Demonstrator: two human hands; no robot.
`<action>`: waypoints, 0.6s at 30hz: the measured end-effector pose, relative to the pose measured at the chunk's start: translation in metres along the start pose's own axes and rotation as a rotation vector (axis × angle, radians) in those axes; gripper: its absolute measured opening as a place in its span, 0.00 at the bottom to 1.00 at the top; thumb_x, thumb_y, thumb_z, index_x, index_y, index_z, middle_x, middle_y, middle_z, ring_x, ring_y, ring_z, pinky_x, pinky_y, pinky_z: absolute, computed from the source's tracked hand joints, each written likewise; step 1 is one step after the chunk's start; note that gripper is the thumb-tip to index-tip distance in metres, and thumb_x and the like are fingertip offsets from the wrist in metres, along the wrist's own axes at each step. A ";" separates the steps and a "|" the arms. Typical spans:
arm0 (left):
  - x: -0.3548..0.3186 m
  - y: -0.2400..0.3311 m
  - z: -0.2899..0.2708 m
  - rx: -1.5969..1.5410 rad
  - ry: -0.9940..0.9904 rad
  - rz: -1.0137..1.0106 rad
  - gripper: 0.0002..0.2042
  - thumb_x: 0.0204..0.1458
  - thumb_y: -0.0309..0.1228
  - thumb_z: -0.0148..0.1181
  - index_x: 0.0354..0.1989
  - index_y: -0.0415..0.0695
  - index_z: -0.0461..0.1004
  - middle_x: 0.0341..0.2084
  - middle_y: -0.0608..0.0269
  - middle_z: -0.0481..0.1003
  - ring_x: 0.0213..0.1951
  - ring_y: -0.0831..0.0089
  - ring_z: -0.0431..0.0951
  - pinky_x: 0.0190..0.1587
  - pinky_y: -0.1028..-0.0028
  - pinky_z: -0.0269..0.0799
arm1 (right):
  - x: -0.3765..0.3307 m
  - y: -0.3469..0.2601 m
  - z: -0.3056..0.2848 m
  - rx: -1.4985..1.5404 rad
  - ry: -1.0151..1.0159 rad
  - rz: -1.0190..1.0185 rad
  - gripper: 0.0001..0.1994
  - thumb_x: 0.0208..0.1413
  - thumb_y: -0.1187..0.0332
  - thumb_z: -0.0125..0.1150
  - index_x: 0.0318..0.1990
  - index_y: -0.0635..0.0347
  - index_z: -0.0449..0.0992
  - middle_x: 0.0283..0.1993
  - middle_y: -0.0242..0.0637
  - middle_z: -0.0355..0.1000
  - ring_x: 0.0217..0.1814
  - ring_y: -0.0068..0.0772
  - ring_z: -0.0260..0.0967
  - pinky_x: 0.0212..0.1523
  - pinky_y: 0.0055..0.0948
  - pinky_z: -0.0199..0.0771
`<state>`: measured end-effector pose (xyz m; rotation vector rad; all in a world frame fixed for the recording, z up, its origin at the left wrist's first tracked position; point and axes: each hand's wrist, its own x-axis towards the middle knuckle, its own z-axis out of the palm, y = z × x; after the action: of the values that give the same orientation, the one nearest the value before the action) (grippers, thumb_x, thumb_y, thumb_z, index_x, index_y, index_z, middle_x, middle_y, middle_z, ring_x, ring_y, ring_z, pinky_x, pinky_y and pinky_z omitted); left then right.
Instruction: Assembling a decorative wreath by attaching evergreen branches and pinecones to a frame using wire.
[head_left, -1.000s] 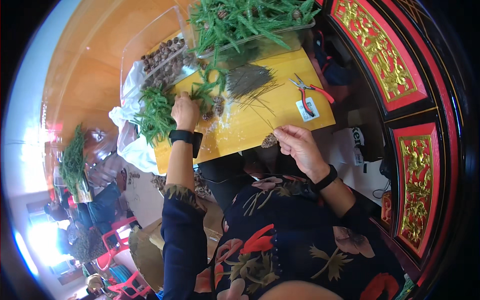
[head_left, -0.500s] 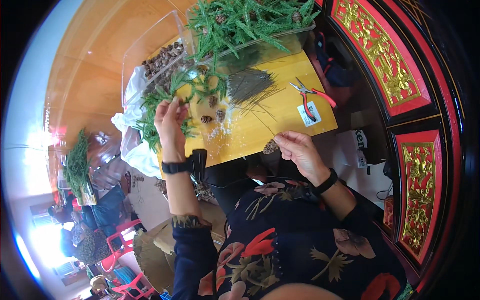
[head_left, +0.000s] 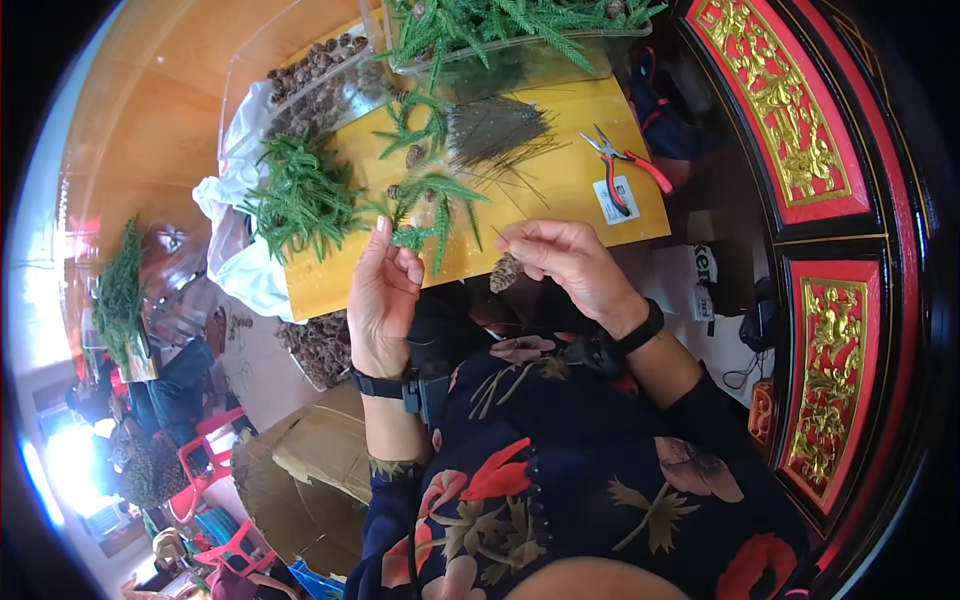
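My left hand (head_left: 385,305) holds an artificial pine sprig (head_left: 440,190) by its stem, thumb against fingers, above the near edge of the yellow board (head_left: 590,110). In my right hand (head_left: 580,268), thumb and fingers pinch a thin wire, and from it hangs a brown pine cone (head_left: 506,272). The cone and the sprig are apart. Left of my left hand lies a pile of green sprigs (head_left: 305,195). Beyond the held sprig are another sprig (head_left: 410,125) and a loose pine cone (head_left: 416,155). A bundle of dark thin wires (head_left: 495,128) lies farther back.
Red-handled pliers (head_left: 625,165) lie on a white label card (head_left: 615,200) at the right. A clear bin (head_left: 520,62) of sprigs and a clear box (head_left: 370,65) of pine cones stand behind. Cardboard (head_left: 310,465) is at lower left; carved red-and-gold panels (head_left: 780,110) flank the right.
My left hand has come away from the sprig pile toward me and rightward with a sprig in it. My right hand has shifted slightly left and up, still with the wired pine cone.
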<state>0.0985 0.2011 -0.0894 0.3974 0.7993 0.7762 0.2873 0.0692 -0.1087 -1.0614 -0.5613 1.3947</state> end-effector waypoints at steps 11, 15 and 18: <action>-0.020 -0.028 0.021 0.580 -0.005 0.437 0.09 0.55 0.25 0.57 0.44 0.45 0.72 0.30 0.68 0.73 0.22 0.81 0.71 0.27 0.81 0.69 | 0.019 -0.015 0.019 0.405 -0.176 -0.007 0.08 0.59 0.70 0.55 0.42 0.65 0.75 0.36 0.28 0.71 0.34 0.17 0.64 0.37 0.18 0.64; -0.025 -0.030 0.025 1.295 -0.063 1.017 0.13 0.55 0.24 0.55 0.49 0.42 0.71 0.34 0.65 0.74 0.25 0.81 0.71 0.29 0.80 0.67 | 0.021 -0.019 0.016 0.580 -0.131 0.038 0.09 0.60 0.70 0.54 0.42 0.64 0.75 0.36 0.30 0.71 0.35 0.19 0.65 0.38 0.20 0.66; -0.038 -0.030 0.040 1.512 -0.086 1.312 0.15 0.57 0.25 0.54 0.53 0.39 0.68 0.40 0.64 0.73 0.31 0.80 0.71 0.32 0.81 0.66 | 0.020 -0.020 0.019 0.620 -0.096 0.034 0.09 0.60 0.69 0.54 0.43 0.64 0.75 0.35 0.31 0.71 0.34 0.19 0.66 0.38 0.21 0.67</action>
<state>0.1256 0.1513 -0.0628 2.4548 0.8735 1.1806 0.2843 0.0962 -0.0877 -0.5072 -0.1513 1.5168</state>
